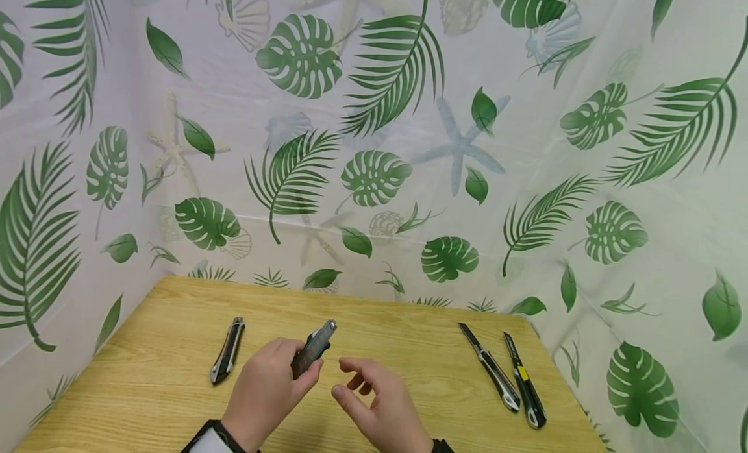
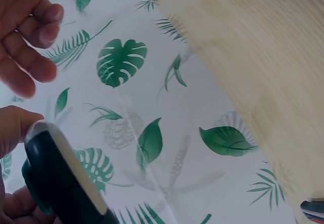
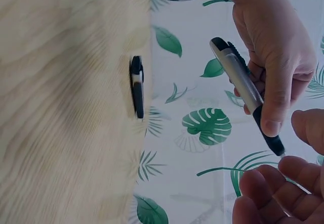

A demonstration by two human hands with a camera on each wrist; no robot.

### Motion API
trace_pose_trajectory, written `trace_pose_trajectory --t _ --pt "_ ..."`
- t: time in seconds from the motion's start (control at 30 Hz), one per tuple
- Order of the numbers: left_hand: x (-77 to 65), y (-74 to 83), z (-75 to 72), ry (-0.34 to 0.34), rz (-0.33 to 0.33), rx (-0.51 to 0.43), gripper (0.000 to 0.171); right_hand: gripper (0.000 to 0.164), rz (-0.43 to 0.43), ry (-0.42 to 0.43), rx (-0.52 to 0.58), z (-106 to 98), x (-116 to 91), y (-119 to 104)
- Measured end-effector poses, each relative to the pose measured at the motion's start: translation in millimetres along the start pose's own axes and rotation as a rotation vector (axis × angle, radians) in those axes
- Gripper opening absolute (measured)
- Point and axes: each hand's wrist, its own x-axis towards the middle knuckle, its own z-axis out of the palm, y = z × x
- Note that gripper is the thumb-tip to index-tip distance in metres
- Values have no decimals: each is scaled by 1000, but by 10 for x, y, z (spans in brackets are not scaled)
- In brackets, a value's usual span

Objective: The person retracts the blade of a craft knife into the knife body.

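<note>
My left hand (image 1: 265, 381) grips a grey and black utility knife (image 1: 314, 349) between thumb and fingers, tilted up above the table. Just to the right, my right hand (image 1: 380, 401) hovers with loosely bent fingers and thumb apart, holding nothing. In the right wrist view the held knife (image 3: 238, 77) slants downward, its narrow end close to the right hand's fingertips (image 3: 296, 171). The left wrist view shows the knife's rounded butt (image 2: 43, 138) up close, with the right hand (image 2: 25, 42) beyond it.
On the wood-grain table (image 1: 374, 323) lies a silver and black utility knife (image 1: 226, 351) at left. At right lie two more, one silver and black (image 1: 493, 372), one black with a yellow slider (image 1: 524, 381). Leaf-printed sheeting (image 1: 374, 180) surrounds the table's back and sides.
</note>
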Motion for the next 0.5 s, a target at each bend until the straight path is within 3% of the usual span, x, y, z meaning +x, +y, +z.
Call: trace_pose_trajectory --t 0.27,0.4,0.5 --pt "22 -174 140 -153 -238 19 29 40 -118 48 -246 18 -22 53" --pt "50 -272 225 -242 -367 -15 30 40 -167 72 -323 35 -23 102" --pt "80 -347 279 -281 -419 -25 32 41 -166 80 -354 44 -21 144"
